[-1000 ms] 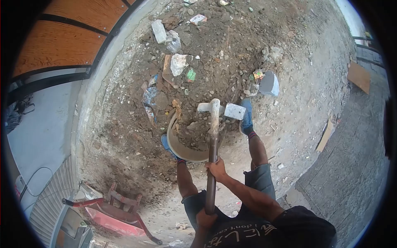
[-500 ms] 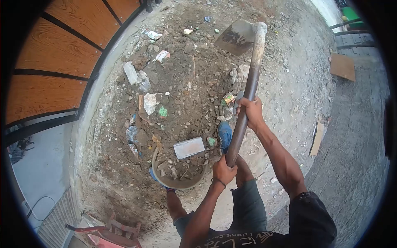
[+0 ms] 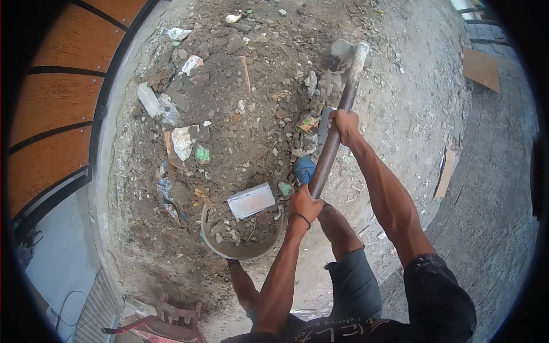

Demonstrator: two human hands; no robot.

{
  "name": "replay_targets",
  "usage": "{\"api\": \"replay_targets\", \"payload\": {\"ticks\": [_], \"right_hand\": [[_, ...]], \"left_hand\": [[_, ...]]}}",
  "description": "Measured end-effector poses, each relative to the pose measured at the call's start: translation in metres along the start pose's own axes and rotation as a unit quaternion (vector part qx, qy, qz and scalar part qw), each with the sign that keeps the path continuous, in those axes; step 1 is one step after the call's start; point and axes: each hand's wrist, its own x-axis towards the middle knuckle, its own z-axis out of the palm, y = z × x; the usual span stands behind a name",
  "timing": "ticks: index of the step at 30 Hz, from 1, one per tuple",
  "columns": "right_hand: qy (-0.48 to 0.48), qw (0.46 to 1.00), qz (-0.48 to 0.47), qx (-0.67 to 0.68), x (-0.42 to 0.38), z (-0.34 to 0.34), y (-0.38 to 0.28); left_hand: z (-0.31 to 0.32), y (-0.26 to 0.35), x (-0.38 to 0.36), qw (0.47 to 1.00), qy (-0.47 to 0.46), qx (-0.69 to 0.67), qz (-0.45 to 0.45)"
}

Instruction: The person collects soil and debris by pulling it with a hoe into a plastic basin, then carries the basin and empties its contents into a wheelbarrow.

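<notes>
Both of my hands are wrapped round the long handle of a hoe (image 3: 329, 154). My left hand (image 3: 305, 204) grips near the handle's lower end. Farther up the shaft, my right hand (image 3: 345, 127) is closed on it. The hoe blade (image 3: 338, 57) is down at the stony soil, beyond my right hand. Between my feet sits a round basin (image 3: 229, 251) holding soil and stones. A pale rectangular block (image 3: 251, 200) lies at its far side, overlapping the rim in this view. My blue shoe (image 3: 304, 168) shows beside the handle.
Rubble and soil (image 3: 234, 131) spread ahead, with a white chunk (image 3: 183, 143), a pale brick (image 3: 150, 102) and plastic scraps. An orange wood-panelled gate (image 3: 57, 103) stands left. A red metal object (image 3: 154, 326) is at lower left. Cardboard (image 3: 480, 68) lies on the paving (image 3: 480, 171) at right.
The hoe blade has come down from a raised position to the soil. Both hands have moved down with the handle, still gripping it. The view has shifted slightly to the right.
</notes>
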Motion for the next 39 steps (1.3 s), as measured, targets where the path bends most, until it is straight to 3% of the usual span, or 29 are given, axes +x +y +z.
{"api": "replay_targets", "payload": {"ticks": [3,5,8,11,16,21,26,28,30,32,34,36,39], "right_hand": [[-0.091,0.994,0.05,-0.032,-0.068,-0.001,-0.005],[-0.089,0.982,0.125,0.106,-0.088,-0.004,0.017],[-0.11,0.971,0.171,0.122,-0.123,0.004,0.07],[-0.147,0.963,0.219,0.056,-0.177,0.025,0.085],[-0.125,0.979,0.161,-0.011,-0.258,0.076,0.178],[-0.158,0.967,0.194,-0.041,-0.372,0.062,0.231],[-0.17,0.962,0.209,-0.04,-0.498,0.041,0.293],[-0.176,0.957,0.232,-0.014,-0.509,0.044,0.292],[-0.183,0.951,0.249,0.005,-0.497,0.048,0.29],[-0.197,0.959,0.198,0.043,-0.465,0.052,0.283],[-0.195,0.962,0.178,0.076,-0.43,0.051,0.241],[-0.188,0.971,0.114,0.096,-0.387,0.055,0.184],[-0.195,0.973,0.04,0.117,-0.31,0.074,0.101]], "left_hand": [[-0.025,-0.01,-0.062,1.0,-0.004,0.022,-0.018],[-0.044,-0.013,-0.075,0.998,0.012,0.056,-0.005],[-0.057,-0.051,-0.129,0.994,-0.022,0.091,-0.051],[-0.056,-0.084,-0.176,0.994,-0.02,0.06,-0.094],[-0.091,-0.162,-0.263,0.991,-0.022,0.04,-0.124],[-0.095,-0.206,-0.374,0.985,-0.037,0.031,-0.165],[-0.118,-0.234,-0.49,0.963,-0.064,-0.027,-0.261],[-0.126,-0.236,-0.498,0.948,-0.094,0.009,-0.305],[-0.119,-0.24,-0.483,0.954,-0.072,0.034,-0.288],[-0.11,-0.239,-0.455,0.959,-0.06,0.057,-0.27],[-0.103,-0.225,-0.412,0.986,-0.003,0.016,-0.167],[-0.102,-0.206,-0.353,0.989,-0.031,0.043,-0.14],[-0.113,-0.164,-0.252,0.998,0.041,0.03,-0.046]]}}
